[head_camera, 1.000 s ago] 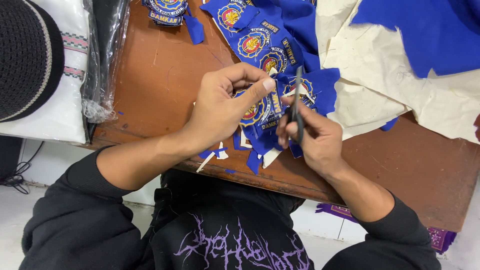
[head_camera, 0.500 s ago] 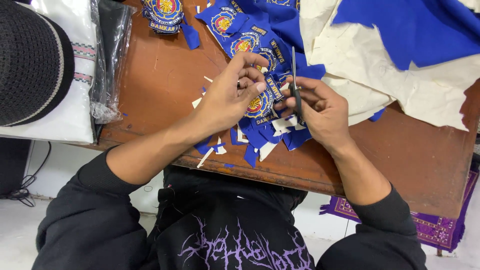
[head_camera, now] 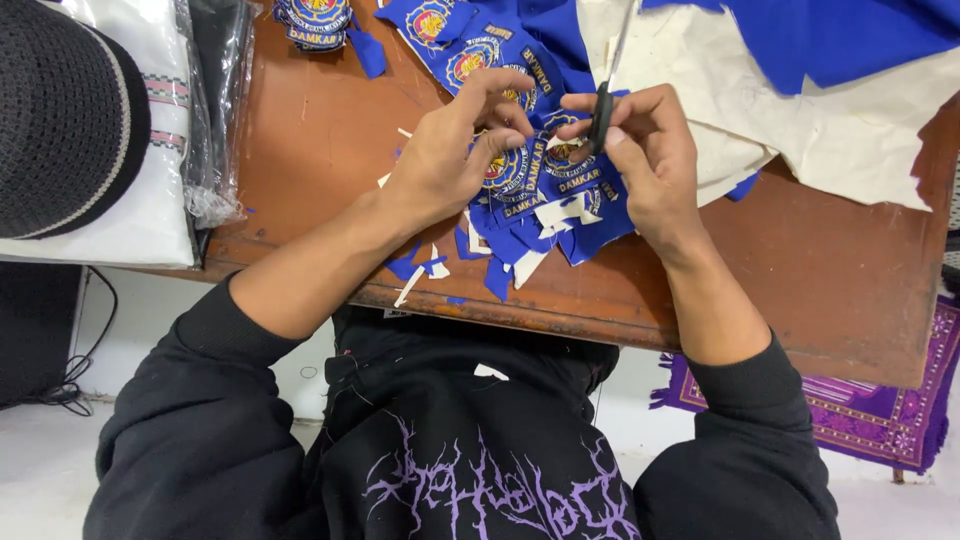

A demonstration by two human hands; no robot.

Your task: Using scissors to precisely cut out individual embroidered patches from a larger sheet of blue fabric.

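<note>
Now patch [head_camera: 515, 168] in left-hand [head_camera: 440, 165] grip

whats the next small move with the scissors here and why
Probably another short snip along the patch's edge: the right hand holds the scissors at the blue embroidered patch, which the left hand pinches, and trimmed scraps lie below.

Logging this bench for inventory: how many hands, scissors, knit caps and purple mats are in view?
Hands: 2, left hand holding blue patches, right hand
Scissors: 1, in the right hand
Black knit cap: 1
Purple mat: 1
Total: 5
</note>
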